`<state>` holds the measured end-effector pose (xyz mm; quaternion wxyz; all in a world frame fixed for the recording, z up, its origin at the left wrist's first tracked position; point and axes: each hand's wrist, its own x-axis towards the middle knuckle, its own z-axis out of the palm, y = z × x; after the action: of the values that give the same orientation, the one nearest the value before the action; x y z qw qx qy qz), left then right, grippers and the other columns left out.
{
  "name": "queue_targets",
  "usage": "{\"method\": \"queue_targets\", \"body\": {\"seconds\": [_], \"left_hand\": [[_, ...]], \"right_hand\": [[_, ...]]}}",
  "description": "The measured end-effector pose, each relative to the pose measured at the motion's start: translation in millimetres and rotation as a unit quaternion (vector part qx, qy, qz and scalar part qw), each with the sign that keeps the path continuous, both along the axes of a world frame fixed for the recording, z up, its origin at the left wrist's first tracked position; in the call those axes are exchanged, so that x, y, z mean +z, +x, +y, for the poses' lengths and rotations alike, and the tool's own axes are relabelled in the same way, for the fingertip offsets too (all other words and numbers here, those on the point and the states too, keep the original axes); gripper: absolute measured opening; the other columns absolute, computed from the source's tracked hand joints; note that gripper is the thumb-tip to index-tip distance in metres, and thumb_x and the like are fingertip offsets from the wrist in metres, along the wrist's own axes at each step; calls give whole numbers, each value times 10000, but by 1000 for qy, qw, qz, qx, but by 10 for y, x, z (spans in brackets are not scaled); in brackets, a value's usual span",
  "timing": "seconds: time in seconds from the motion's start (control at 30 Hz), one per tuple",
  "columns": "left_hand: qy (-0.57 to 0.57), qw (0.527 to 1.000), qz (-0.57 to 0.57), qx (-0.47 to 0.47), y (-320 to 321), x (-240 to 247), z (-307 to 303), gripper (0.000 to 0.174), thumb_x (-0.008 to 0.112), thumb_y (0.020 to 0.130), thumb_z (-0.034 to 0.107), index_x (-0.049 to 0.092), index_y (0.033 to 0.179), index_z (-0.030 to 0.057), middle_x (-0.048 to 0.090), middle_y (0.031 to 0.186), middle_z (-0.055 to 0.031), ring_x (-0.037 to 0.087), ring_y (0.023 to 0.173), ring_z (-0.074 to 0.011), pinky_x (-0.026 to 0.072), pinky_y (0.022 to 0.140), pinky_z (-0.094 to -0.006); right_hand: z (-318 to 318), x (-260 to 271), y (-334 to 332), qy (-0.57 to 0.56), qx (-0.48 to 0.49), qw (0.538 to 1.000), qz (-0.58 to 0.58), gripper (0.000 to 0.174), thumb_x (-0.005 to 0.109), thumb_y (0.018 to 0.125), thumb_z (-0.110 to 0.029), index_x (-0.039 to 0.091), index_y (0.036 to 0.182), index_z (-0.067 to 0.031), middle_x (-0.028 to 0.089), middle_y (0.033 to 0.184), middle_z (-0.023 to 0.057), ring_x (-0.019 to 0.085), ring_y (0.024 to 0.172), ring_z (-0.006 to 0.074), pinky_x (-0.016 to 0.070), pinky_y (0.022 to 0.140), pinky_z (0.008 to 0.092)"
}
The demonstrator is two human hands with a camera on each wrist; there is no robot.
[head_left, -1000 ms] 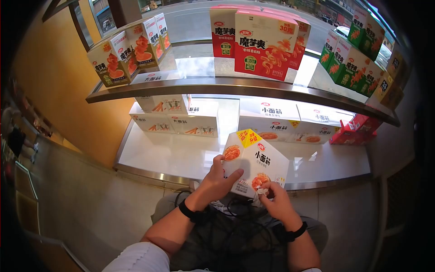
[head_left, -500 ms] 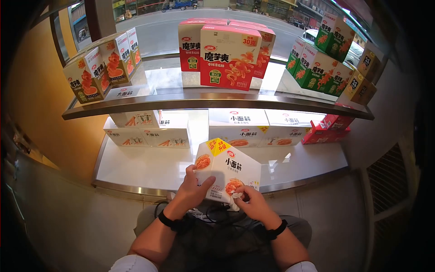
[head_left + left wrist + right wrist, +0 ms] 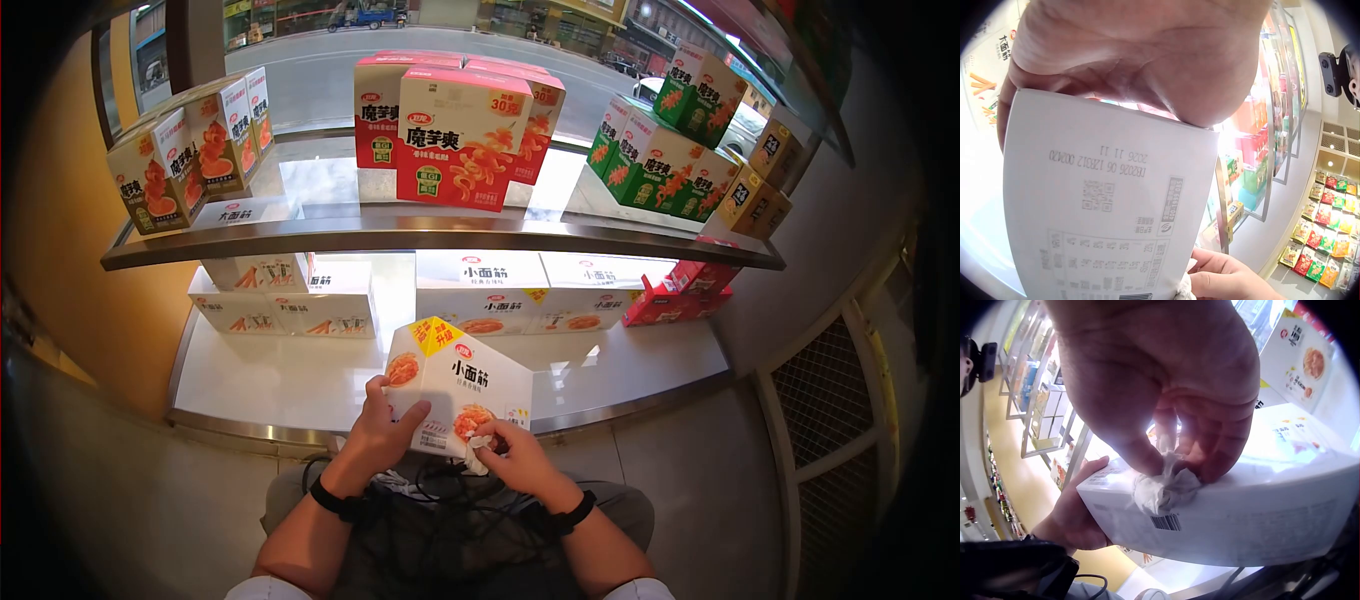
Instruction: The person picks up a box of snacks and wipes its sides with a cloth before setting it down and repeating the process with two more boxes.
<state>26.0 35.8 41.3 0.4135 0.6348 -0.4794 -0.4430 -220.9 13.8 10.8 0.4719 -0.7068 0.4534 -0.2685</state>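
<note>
A white box (image 3: 480,372) with a yellow corner and pictures of food is held tilted above the lap. My left hand (image 3: 382,432) grips its left side, thumb on the front face. Between my right thumb and fingers is a crumpled white tissue (image 3: 1163,490), pinched against the box's lower right edge by my right hand (image 3: 522,462). Printed text and a code show on the box's side (image 3: 1104,200) in the left wrist view, with the left palm (image 3: 1147,56) over its top edge.
A lower shelf (image 3: 290,385) holds white boxes (image 3: 480,310) and a red box (image 3: 670,300). The metal-edged upper shelf (image 3: 440,235) carries red (image 3: 460,140), green (image 3: 650,170) and brown boxes (image 3: 150,185). Dark cables (image 3: 440,490) lie across the lap.
The head view has turned, so the shelves, box and hands all appear farther left. Both hands keep their hold on the box and tissue, with little visible change between them.
</note>
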Motion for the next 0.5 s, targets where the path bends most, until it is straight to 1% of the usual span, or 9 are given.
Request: {"method": "queue_targets", "body": {"seconds": [0.13,0.2,0.3,0.5], "left_hand": [[-8,1000,-9,-2,7,-38,2,812,697,931,337,223,1393,-134,573,1227,-315,616,1106,-327,497,947,-386],[-10,1000,-15,1,0,-50,-2,811,698,931,336,225,1391,-135,568,1232,-317,612,1113,-330,494,952,-389],[-8,1000,-9,3,6,-96,-10,813,699,928,342,230,1389,-135,562,1238,-321,605,1119,-336,489,958,-393],[-1,1000,-13,4,10,-65,-5,820,692,927,363,232,1392,-131,569,1222,-318,607,1104,-337,489,952,-392]], "right_hand": [[7,38,2,-2,2,1000,2,246,707,861,-153,631,1070,-47,587,812,61,554,704,146,486,673,298],[1,54,-13,-20,18,999,32,233,693,852,-72,638,1075,-35,633,880,19,591,755,86,512,716,253],[-1,58,-27,-6,18,999,34,235,687,845,-63,643,1075,-38,643,898,25,604,770,98,520,734,259],[10,74,-19,-29,7,998,47,232,693,844,-74,651,1070,-45,647,908,27,606,770,105,518,737,265]]}}
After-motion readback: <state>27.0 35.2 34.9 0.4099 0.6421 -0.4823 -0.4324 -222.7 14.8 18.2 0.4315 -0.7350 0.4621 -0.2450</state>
